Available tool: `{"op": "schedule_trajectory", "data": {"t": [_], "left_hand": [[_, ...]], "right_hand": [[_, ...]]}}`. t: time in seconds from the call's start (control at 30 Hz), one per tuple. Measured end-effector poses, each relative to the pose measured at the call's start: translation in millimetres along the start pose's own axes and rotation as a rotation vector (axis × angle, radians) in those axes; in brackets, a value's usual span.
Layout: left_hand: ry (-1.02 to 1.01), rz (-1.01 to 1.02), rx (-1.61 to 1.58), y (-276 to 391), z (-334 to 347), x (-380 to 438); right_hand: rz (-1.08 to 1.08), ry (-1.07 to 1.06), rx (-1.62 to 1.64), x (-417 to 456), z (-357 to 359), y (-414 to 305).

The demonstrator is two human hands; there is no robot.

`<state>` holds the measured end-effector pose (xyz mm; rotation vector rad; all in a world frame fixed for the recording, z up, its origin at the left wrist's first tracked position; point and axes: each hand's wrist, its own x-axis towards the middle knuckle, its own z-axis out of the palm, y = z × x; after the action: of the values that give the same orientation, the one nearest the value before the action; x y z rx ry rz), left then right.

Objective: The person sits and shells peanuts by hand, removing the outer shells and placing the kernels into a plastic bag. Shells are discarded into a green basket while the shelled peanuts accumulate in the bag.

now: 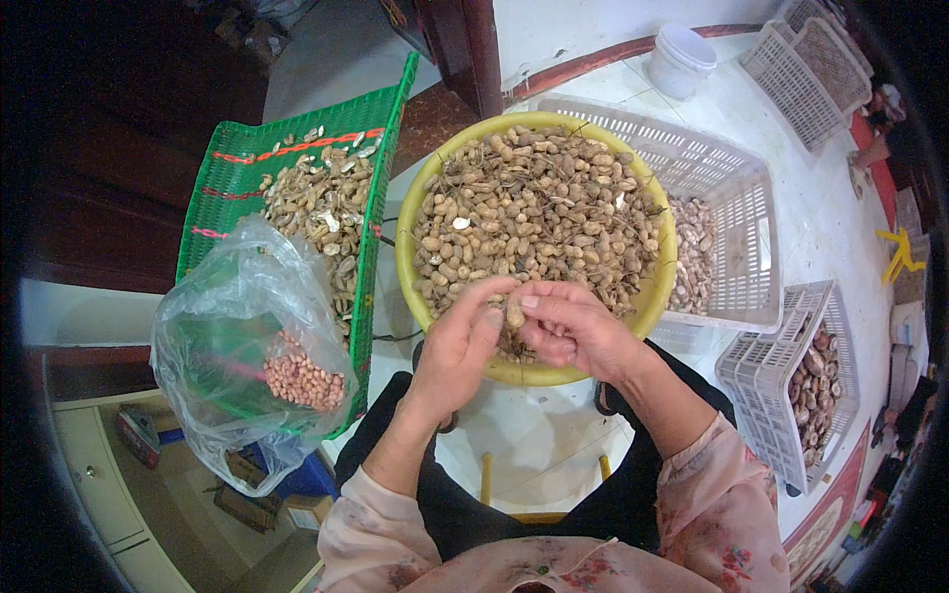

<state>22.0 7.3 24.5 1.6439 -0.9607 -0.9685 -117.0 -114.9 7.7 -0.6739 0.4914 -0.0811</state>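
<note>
Both my hands meet over the near rim of a yellow plastic basin [406, 252] heaped with unshelled peanuts [530, 211]. An unshelled peanut [514, 316] is pinched between my left hand [461, 345] and my right hand [582, 322]. My right fingers curl inward, so their undersides are hidden. On the left, a green woven plastic basket [241, 181] holds peanut shells [326, 196]. A clear plastic bag [196, 348] lies spread over its near part, with shelled pink peanuts [304, 379] in the bottom.
Behind the basin's right side stands a plastic crate [741, 178] with small dried pieces [691, 252]. Another crate [756, 370] holds what look like dried mushrooms [815, 393]. A lidded white bucket [682, 61] stands near the wall. An open drawer [193, 519] is at lower left.
</note>
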Motion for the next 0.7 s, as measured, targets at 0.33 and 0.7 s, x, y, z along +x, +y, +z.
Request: {"op": "schedule_trajectory", "data": {"t": [0.33, 0.7], "left_hand": [[0.161, 0.208, 0.335, -11.8, 3.8, -0.9], [-0.040, -0.061, 0.154, -7.7, 3.0, -1.8]], "right_hand": [[-0.143, 0.088, -0.127, 0.2, 7.8, 6.1], [-0.248, 0.064, -0.352, 0.3, 6.1, 7.1]]}}
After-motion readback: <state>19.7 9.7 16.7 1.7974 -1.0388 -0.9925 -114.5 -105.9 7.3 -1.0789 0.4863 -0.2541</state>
